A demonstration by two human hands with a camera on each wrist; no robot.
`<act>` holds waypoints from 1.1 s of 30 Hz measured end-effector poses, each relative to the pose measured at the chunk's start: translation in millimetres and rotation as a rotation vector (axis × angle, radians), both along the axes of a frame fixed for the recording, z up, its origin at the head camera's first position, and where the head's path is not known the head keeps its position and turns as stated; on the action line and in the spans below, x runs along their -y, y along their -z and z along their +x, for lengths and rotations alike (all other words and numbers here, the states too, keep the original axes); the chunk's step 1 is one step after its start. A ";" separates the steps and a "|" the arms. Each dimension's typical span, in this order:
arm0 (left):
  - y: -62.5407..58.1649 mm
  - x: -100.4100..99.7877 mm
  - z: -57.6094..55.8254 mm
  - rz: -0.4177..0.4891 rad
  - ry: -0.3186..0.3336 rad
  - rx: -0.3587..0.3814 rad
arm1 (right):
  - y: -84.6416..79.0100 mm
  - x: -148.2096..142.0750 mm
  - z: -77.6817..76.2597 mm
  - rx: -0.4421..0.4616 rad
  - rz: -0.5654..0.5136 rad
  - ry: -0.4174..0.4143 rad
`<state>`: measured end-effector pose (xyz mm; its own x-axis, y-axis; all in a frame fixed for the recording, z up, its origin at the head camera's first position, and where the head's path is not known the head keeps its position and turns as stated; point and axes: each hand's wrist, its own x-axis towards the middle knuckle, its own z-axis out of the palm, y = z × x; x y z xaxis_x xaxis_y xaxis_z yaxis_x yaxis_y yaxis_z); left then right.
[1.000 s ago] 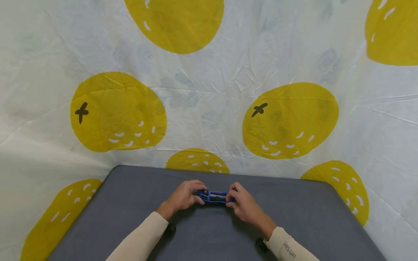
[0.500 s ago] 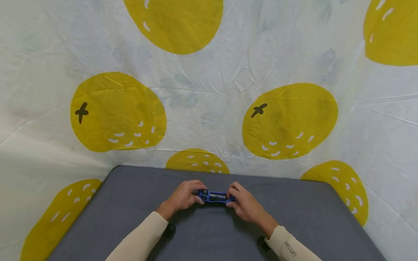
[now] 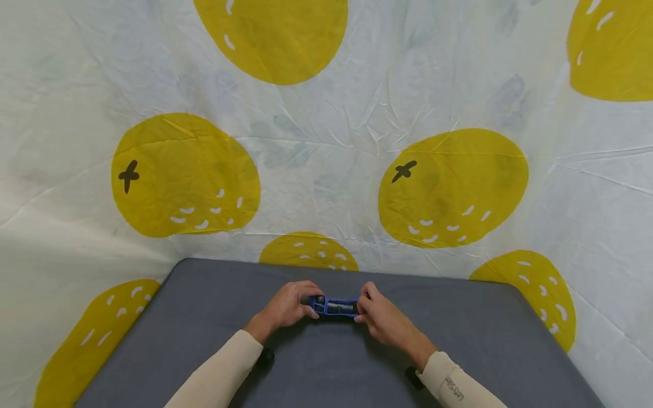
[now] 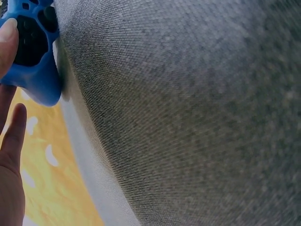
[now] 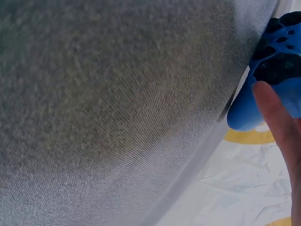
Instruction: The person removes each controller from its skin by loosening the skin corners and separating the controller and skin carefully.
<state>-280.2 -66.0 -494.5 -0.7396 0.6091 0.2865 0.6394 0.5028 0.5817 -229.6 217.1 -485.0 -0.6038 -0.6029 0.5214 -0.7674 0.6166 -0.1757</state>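
A black game controller (image 3: 340, 309) in a blue rubbery cover (image 5: 242, 110) is held just above the grey-covered table. My left hand (image 3: 285, 306) grips its left end, with the thumb on the dark face in the left wrist view. At the other end my right hand (image 3: 384, 318) pinches the blue cover's edge with thumb and fingers. In the right wrist view one finger (image 5: 277, 117) lies against the controller by its buttons, where a cross and a triangle mark show. Both fingers and palms hide the controller's ends in the head view.
The grey cloth-covered table (image 3: 204, 351) reaches back to a white hanging sheet (image 3: 326, 187) printed with yellow fruit. Dark wrist devices (image 3: 265, 359) sit under both light sleeves (image 3: 219, 368).
My right fingers have shifted slightly along the controller's right end, briefly baring more of the blue rim half a second ago. The left hand has stayed in place.
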 end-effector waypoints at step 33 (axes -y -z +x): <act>-0.7 0.5 -2.1 0.046 0.011 0.059 | 6.7 -6.0 10.6 0.432 -0.292 0.232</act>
<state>-282.3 -66.5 -493.8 -0.7490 0.6048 0.2704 0.6089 0.4676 0.6407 -218.9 223.1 -491.7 -0.8984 -0.2975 0.3230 -0.4387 0.6389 -0.6319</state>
